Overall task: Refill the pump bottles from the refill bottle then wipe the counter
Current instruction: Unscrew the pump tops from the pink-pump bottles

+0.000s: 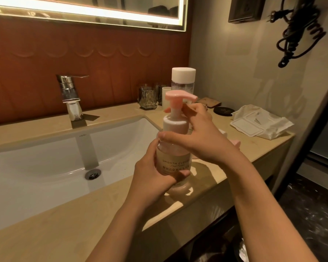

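Note:
A clear pump bottle (pixel 173 157) with a pink pump head and a "SMOOTH CLOUD" label is held upright just above the beige counter (pixel 68 220), right of the sink. My left hand (pixel 153 173) wraps its lower body. My right hand (pixel 199 135) grips the bottle's shoulder and pink collar, fingers around the pump neck. Behind it stands the taller clear refill bottle (pixel 184 80) with a white cap, partly hidden by the pump. A small pink object (pixel 236 143) peeks out behind my right wrist.
A white sink basin (pixel 45 167) with a chrome faucet (pixel 69 91) fills the left. Glass tumblers (pixel 148 97) stand at the back. A pack of white wipes (pixel 257 121) and a black round lid (pixel 222 110) lie at the right. The counter edge drops off at the right.

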